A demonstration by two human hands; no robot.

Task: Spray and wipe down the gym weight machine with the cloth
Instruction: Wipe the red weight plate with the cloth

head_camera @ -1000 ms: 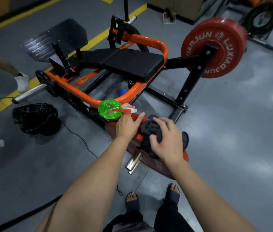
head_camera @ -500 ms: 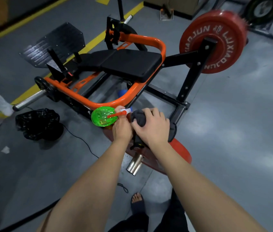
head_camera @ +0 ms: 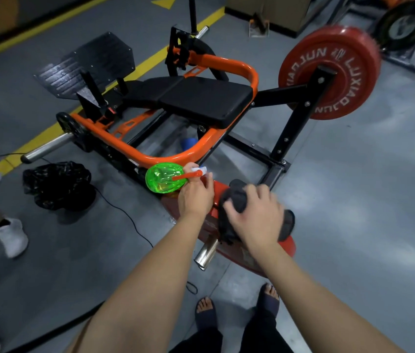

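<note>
cloth (head_camera: 235, 198), dark and bunched, lay on the near red plate (head_camera: 284, 248) of the machine (head_camera: 295, 123), under the right hand (head_camera: 254, 220). that hand's fingers were curled over the cloth, gripping it and pressing it to the plate's top face. the left hand (head_camera: 196, 197) was just beside it, fingers wrapped round the neck of a green spray bottle (head_camera: 164, 177). its orange trigger and white nozzle showed past the fingers, and its body stuck out to the left, close to the orange frame (head_camera: 165, 159). a chrome sleeve (head_camera: 205, 254) poked out from under the plate toward the camera. beyond the black pad (head_camera: 206, 100), a second plate (head_camera: 333, 72) sat on the far arm. on the floor (head_camera: 354, 200) left of the machine lay a black bag (head_camera: 58, 184) and a thin cable (head_camera: 130, 217). another person's white shoe (head_camera: 11, 236) stood near the left edge.
</note>
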